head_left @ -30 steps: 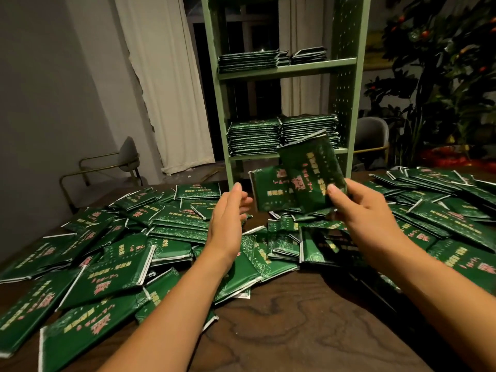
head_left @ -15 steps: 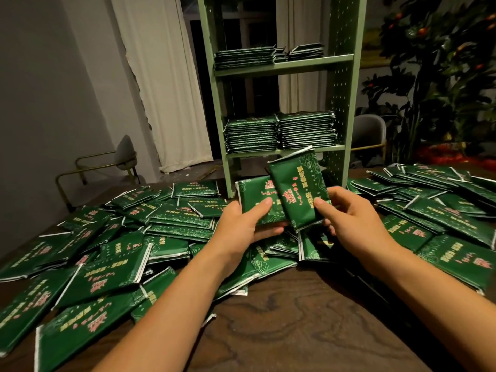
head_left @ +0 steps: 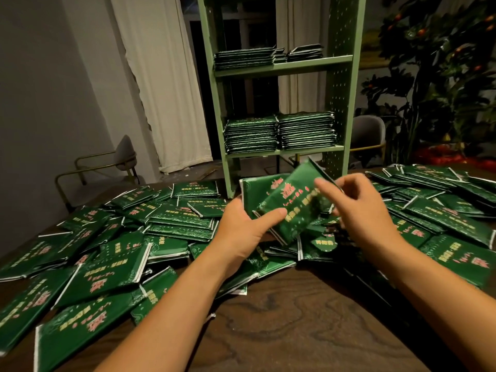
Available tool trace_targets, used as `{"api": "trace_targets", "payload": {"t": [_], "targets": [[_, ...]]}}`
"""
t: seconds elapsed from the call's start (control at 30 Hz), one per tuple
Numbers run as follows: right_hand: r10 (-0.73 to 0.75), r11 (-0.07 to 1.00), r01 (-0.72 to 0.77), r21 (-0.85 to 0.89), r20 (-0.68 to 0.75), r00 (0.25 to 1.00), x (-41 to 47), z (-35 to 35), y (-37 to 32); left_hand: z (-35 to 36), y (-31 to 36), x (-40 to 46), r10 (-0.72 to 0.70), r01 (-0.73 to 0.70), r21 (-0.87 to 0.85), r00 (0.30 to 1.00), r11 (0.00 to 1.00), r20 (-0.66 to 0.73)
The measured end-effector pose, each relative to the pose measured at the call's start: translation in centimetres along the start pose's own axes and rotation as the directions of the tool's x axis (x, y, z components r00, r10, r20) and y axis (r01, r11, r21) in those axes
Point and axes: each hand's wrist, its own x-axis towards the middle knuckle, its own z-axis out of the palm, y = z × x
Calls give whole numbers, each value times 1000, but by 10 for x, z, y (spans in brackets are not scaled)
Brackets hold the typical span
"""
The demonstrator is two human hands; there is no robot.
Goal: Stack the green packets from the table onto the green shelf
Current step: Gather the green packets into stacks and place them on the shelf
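We have our left hand [head_left: 241, 226] gripping a small bundle of flat, glossy green foil packets [head_left: 290, 208], thumb across the front of the tilted top one and fingers behind, held above the pile on the dark wood-grain table [head_left: 295, 318]. Our right hand [head_left: 359, 205] hovers at the bundle's right edge; it is motion-blurred, so we cannot tell whether its loosely curled fingers pinch the top packet or are clear of it.

The risk, as we judge it, lies in that top packet: it sits skewed across the one behind, and slick foil on foil could let it slide out and drop among the loose packets [head_left: 107, 264] below if our thumb slackens. A crooked bundle would also sit badly on the pale green metal shelf unit [head_left: 341, 76], where the two tall stacks on the lower shelf [head_left: 279, 134] already look high enough that a careless push might topple them. Squaring the edges first seems wise.
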Motion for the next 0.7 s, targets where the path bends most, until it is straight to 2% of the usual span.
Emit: {"api": "trace_targets", "payload": {"t": [0.07,0.1,0.2,0.3,0.4,0.5,0.57,0.7], "targets": [[-18,986,15,163,14,1000,5,-3,-2,2,0,-2,-9,6,73,999,997,45],[-46,982,37,185,46,998,5,-5,-1,6,1,-5,-25,22,63,998,998,54],[-78,993,69,91,98,992,9,-6,3,12,10,-5,-55,56,-23,998,998,25],[21,997,-36,75,184,983,7,-7,-9,7,27,-7,-53,51,-37,996,998,-71],[90,989,-121,82,317,944,0,-3,-27,-3,43,-14,-67,68,11,995,998,-75],[10,993,-51,103,365,931,-9,3,-44,-15,57,-27,-96,97,25,995,995,-17],[-24,988,-34,150,366,930,-13,7,-52,-24,65,-35,-40,39,87,999,995,16],[-44,996,15,83,364,930,-21,24,-55,-39,66,-50,7,-9,118,1000,993,19]]}}
